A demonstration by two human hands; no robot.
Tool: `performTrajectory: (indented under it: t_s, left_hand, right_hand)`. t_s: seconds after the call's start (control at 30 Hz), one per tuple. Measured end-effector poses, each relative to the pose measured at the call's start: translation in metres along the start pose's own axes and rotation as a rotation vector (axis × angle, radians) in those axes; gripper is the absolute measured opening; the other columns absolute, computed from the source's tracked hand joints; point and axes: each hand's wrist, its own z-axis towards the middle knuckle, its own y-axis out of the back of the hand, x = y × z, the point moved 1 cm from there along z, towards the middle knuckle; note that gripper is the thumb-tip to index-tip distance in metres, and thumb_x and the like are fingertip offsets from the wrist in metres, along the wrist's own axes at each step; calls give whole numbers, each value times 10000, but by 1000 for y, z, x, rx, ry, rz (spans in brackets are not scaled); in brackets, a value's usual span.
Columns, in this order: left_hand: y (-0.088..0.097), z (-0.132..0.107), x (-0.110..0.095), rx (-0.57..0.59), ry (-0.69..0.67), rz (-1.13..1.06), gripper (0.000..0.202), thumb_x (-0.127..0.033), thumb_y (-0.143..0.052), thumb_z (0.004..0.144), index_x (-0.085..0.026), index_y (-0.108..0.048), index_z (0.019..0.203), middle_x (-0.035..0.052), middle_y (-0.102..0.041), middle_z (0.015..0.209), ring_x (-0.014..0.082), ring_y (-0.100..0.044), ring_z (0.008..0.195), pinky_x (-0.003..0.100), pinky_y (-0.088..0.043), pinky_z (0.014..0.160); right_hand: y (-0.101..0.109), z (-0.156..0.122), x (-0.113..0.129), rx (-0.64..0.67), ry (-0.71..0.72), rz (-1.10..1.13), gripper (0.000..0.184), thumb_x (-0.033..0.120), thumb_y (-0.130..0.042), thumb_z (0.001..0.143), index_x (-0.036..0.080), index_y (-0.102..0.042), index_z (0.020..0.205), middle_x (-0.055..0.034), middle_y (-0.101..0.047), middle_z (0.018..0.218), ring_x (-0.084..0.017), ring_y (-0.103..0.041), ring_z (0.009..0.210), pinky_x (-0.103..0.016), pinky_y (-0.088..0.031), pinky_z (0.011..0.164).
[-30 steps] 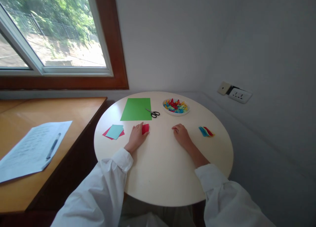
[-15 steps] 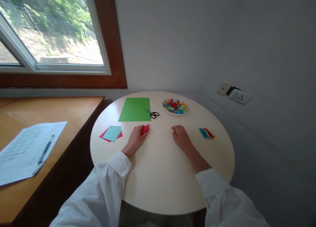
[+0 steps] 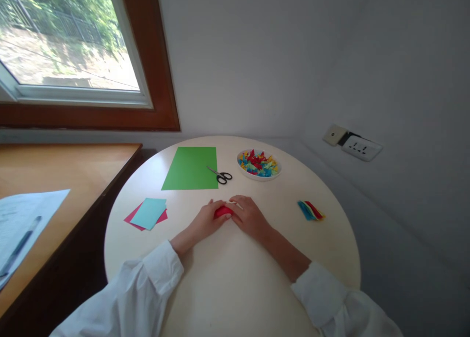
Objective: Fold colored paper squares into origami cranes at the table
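A small red piece of folded paper [image 3: 222, 211] is held between both hands above the middle of the round table. My left hand [image 3: 209, 218] is closed on its left side, thumb in front and fingers behind. From the right, my right hand [image 3: 250, 215] grips the other end, its fingers bent over the paper. Most of the paper is covered by the fingers. Beyond the hands lie scissors [image 3: 221, 176] with black handles, their blades on a green sheet of paper [image 3: 191, 168].
A light blue paper square [image 3: 149, 213] overlaps red paper [image 3: 130, 214] at left. At the back, a white dish [image 3: 261, 178] holds colourful paper pieces. Blue, red and yellow paper strips [image 3: 310, 211] lie right on the white table [image 3: 235, 288]. A wooden desk [image 3: 73, 161] adjoins on the left.
My right hand has moved left to the red paper and taken hold of it beside my left hand. The view has shifted slightly, closer to the table.
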Motion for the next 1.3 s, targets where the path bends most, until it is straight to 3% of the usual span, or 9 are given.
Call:
performTrajectory:
  t_s: [0.27, 0.4, 0.5, 0.73, 0.83, 0.97, 1.07, 1.17, 1.3]
  left_hand:
    - [-2, -3, 4, 10, -81, 87, 352, -320, -582, 761, -214, -566, 1097, 84, -585, 1174, 216, -493, 1139, 463, -211, 1075]
    - [0, -8, 2, -78, -94, 188, 213, -293, -607, 751, -196, -640, 937, 91, -619, 1023, 217, -546, 994, 397, -420, 899]
    - [2, -8, 2, -68, -74, 284, 126, -187, -568, 763, -203, -670, 835, 68, -638, 923, 208, -569, 896, 381, -439, 825]
    - [7, -6, 0, -20, -78, 292, 194, -118, -495, 767, -187, -672, 806, 58, -667, 846, 189, -588, 798, 349, -456, 759]
    - [6, -7, 1, -21, -77, 298, 191, -118, -486, 770, -174, -663, 809, 62, -668, 851, 192, -593, 801, 352, -459, 764]
    - [4, -9, 5, -28, -77, 319, 190, -150, -463, 797, -172, -651, 806, 69, -663, 863, 194, -592, 811, 355, -458, 776]
    - [4, -9, 7, -22, -73, 326, 199, -149, -447, 801, -167, -646, 800, 72, -661, 857, 194, -595, 810, 355, -462, 774]
    - [4, -9, 7, -21, -79, 321, 206, -144, -437, 796, -166, -642, 796, 73, -661, 855, 193, -597, 808, 359, -467, 771]
    - [4, -10, 6, -36, -94, 311, 199, -119, -455, 754, -170, -643, 793, 77, -665, 873, 203, -602, 826, 374, -472, 779]
  right_hand:
    - [1, -3, -1, 40, 3, 19, 136, 117, -494, 814, 182, -609, 844, -65, -646, 827, -185, -545, 808, -332, -414, 756]
    - [2, -6, -3, 120, -23, -9, 122, 108, -515, 797, 184, -604, 832, -54, -648, 806, -183, -547, 795, -321, -405, 745]
    - [2, -7, -2, 165, -34, -4, 114, 101, -538, 783, 182, -604, 828, -48, -648, 800, -176, -546, 785, -315, -401, 746]
    - [6, -6, 1, 201, -98, 146, 66, 174, -590, 777, 182, -617, 837, -40, -660, 825, -163, -560, 797, -310, -403, 766]
    - [14, -6, 0, 211, -99, 280, 156, 269, -656, 732, 195, -621, 865, -28, -671, 835, -162, -578, 815, -313, -410, 790]
    - [28, -7, -31, 56, -281, 298, 244, 349, -539, 810, 191, -600, 986, -58, -674, 944, -171, -599, 884, -314, -440, 812]
    - [38, -8, -75, -98, -556, -46, 293, 256, -431, 856, 140, -570, 1085, -123, -626, 1109, -214, -550, 1052, -373, -392, 913]
    - [44, -9, -112, 20, -649, -323, 379, 127, -431, 814, 103, -505, 1185, -158, -519, 1267, -238, -462, 1176, -406, -329, 959]
    - [46, -10, -130, 173, -606, -433, 313, 113, -444, 821, 151, -556, 1110, -126, -568, 1215, -219, -486, 1137, -402, -261, 973]
